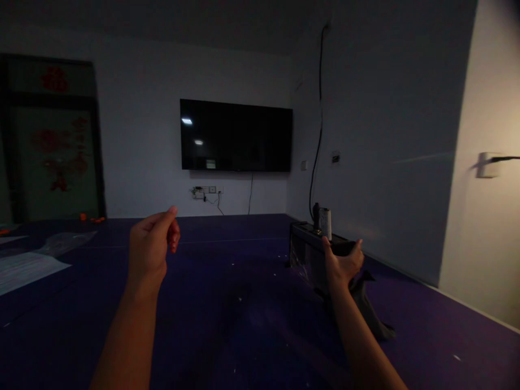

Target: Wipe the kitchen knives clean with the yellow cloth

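My left hand (152,241) is raised over the purple surface (227,325), apart from other things. Its fingers are curled in and the thumb presses against them; whatever may be between them is hidden. My right hand (343,264) is in front of a long dark box (306,252), thumb and fingers spread. A pale cylinder (326,223) stands upright on the box just above my right thumb; I cannot tell whether they touch. Beside the cylinder is a small dark upright piece (316,218). Dark cloth (368,306) hangs by the box, behind my right wrist.
Papers (28,271) and a clear plastic sheet (67,242) lie at the left. Small orange pieces (83,216) are near the door (52,146). A television (235,135) hangs on the far wall. A black cable (320,119) runs down the right wall. White scraps dot the surface.
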Motion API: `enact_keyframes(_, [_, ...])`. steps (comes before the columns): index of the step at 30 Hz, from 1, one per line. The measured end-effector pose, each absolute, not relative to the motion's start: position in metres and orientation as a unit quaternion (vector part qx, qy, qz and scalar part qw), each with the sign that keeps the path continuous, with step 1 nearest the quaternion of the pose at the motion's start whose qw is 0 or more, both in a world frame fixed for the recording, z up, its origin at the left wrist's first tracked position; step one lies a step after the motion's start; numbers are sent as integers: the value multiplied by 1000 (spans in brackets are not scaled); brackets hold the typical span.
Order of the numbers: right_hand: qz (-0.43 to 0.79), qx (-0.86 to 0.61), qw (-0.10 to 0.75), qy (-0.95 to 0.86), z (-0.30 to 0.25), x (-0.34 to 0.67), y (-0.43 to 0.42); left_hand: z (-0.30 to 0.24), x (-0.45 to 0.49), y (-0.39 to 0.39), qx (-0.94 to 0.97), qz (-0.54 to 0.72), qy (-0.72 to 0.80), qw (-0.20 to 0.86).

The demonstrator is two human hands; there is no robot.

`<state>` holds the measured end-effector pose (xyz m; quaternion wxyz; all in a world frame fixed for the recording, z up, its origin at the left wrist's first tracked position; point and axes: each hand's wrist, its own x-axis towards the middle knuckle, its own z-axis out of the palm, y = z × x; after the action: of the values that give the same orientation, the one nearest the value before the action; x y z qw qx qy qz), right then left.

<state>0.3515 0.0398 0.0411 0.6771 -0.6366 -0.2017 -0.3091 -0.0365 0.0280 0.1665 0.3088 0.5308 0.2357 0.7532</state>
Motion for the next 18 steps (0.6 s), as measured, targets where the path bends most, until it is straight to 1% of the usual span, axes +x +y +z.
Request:
enact_keyframes(9, [-314,-605,700,-212,42,350,39,166,-35,28,535,752,239,302])
enact_keyframes(18, [-269,-518,754,-302,66,332,35,165,-33,29,551,738,252,297])
